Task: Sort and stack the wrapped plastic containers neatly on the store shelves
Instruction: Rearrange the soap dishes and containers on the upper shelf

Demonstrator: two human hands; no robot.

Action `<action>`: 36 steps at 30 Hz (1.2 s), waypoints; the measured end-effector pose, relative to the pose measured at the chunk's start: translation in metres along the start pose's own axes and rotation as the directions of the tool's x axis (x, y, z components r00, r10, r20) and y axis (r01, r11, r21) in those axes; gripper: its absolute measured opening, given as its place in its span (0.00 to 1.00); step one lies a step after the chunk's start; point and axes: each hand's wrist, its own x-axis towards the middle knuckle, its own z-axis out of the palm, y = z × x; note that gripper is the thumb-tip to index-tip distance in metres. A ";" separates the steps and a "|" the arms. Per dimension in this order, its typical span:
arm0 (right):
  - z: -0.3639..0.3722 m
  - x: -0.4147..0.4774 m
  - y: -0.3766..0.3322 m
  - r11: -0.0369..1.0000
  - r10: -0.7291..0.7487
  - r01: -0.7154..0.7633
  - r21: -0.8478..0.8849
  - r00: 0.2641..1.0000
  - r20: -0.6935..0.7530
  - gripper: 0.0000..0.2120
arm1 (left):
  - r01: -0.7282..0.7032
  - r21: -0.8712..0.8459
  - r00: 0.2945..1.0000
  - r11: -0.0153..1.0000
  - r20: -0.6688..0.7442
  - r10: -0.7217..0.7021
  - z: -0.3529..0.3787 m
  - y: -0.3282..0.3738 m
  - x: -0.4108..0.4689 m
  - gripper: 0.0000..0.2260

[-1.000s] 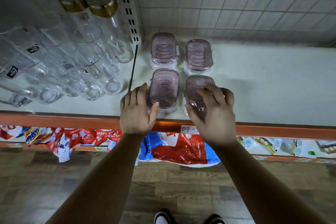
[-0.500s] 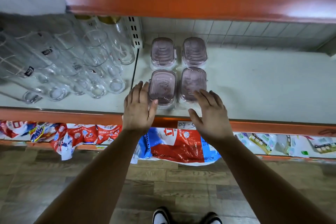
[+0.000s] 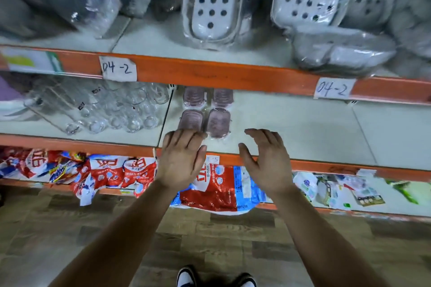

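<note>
Containers [image 3: 218,122] in two pairs (middle shelf [image 3: 303,128]); left hand [image 3: 180,161], right hand [image 3: 265,163] splayed, empty.

clear drinking glasses [image 3: 112,112] cluster at the left — red-and-white packets [image 3: 112,170] crowd the level below. handwritten paper labels [image 3: 117,69] read 04-2. shoes [image 3: 186,277] stand on the plank floor [image 3: 210,237].

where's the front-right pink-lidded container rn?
Head view, centre-left: the front-right container sits on the middle shelf, beside the front-left container, just beyond the left hand. The right hand is apart, nearer and to its right.
</note>
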 end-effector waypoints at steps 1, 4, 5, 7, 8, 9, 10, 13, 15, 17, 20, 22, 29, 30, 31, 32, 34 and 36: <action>-0.015 0.000 -0.003 1.000 -0.017 0.017 0.003 0.999 -0.027 0.18 | -0.025 -0.003 1.000 1.000 -0.015 0.025 -0.012 0.012 0.002 0.18; -0.058 0.000 -0.009 0.998 -0.063 0.065 0.018 0.994 -0.091 0.17 | -0.064 -0.018 0.995 0.998 -0.083 0.062 -0.040 0.048 0.009 0.19; -0.071 0.001 -0.010 0.996 -0.080 0.084 0.027 0.990 -0.120 0.16 | -0.076 -0.029 0.990 0.997 -0.119 0.073 -0.048 0.059 0.013 0.18; -0.101 0.005 -0.010 0.992 -0.115 0.123 0.032 0.975 -0.189 0.14 | -0.121 -0.050 0.973 0.991 -0.204 0.108 -0.064 0.083 0.024 0.16; -0.114 0.008 -0.009 0.990 -0.130 0.140 0.029 0.966 -0.223 0.14 | -0.137 -0.055 0.964 0.989 -0.237 0.120 -0.072 0.093 0.030 0.15; -0.126 0.011 -0.008 0.988 -0.144 0.155 0.024 0.956 -0.255 0.14 | -0.147 -0.056 0.957 0.988 -0.259 0.128 -0.079 0.102 0.037 0.16; -0.137 0.014 -0.006 0.986 -0.155 0.166 0.018 0.947 -0.281 0.13 | -0.156 -0.052 0.951 0.986 -0.277 0.135 -0.086 0.110 0.043 0.16; -0.166 0.026 0.000 0.982 -0.180 0.188 -0.009 0.927 -0.328 0.13 | -0.170 -0.033 0.943 0.985 -0.296 0.153 -0.102 0.130 0.062 0.18; -0.182 0.034 0.004 0.978 -0.203 0.209 -0.021 0.915 -0.349 0.12 | -0.153 -0.017 0.945 0.988 -0.294 0.141 -0.111 0.138 0.074 0.17; -0.195 0.042 0.008 0.971 -0.230 0.238 -0.024 0.905 -0.358 0.12 | -0.121 -0.002 0.951 0.993 -0.288 0.115 -0.117 0.142 0.084 0.17; -0.208 0.058 0.013 0.971 -0.234 0.237 -0.033 0.907 -0.349 0.13 | -0.083 -0.001 0.952 0.997 -0.296 0.079 -0.126 0.145 0.101 0.17; -0.212 0.072 0.014 0.975 -0.222 0.216 -0.056 0.911 -0.349 0.14 | -0.071 -0.003 0.946 0.997 -0.316 0.066 -0.132 0.145 0.115 0.17; -0.214 0.138 0.020 0.993 -0.119 0.118 -0.017 0.963 -0.244 0.15 | -0.035 -0.032 0.956 0.999 -0.293 0.025 -0.141 0.129 0.169 0.19; -0.215 0.148 0.021 0.996 -0.094 0.092 -0.019 0.974 -0.208 0.15 | -0.031 -0.038 0.957 0.999 -0.289 0.019 -0.141 0.127 0.177 0.19; -0.215 0.158 0.023 0.997 -0.074 0.070 -0.029 0.983 -0.169 0.15 | -0.030 -0.043 0.958 0.999 -0.286 0.016 -0.139 0.125 0.185 0.19; -0.215 0.168 0.024 0.997 -0.060 0.054 -0.047 0.989 -0.135 0.15 | -0.031 -0.049 0.959 0.998 -0.284 0.016 -0.138 0.124 0.192 0.19; -0.214 0.185 0.026 0.997 -0.028 0.022 -0.071 0.996 -0.082 0.17 | -0.036 -0.057 0.961 0.998 -0.278 0.019 -0.134 0.121 0.205 0.19; -0.212 0.199 0.026 0.995 0.035 -0.037 -0.088 0.999 -0.027 0.20 | -0.039 -0.055 0.965 0.998 -0.262 0.023 -0.129 0.118 0.214 0.20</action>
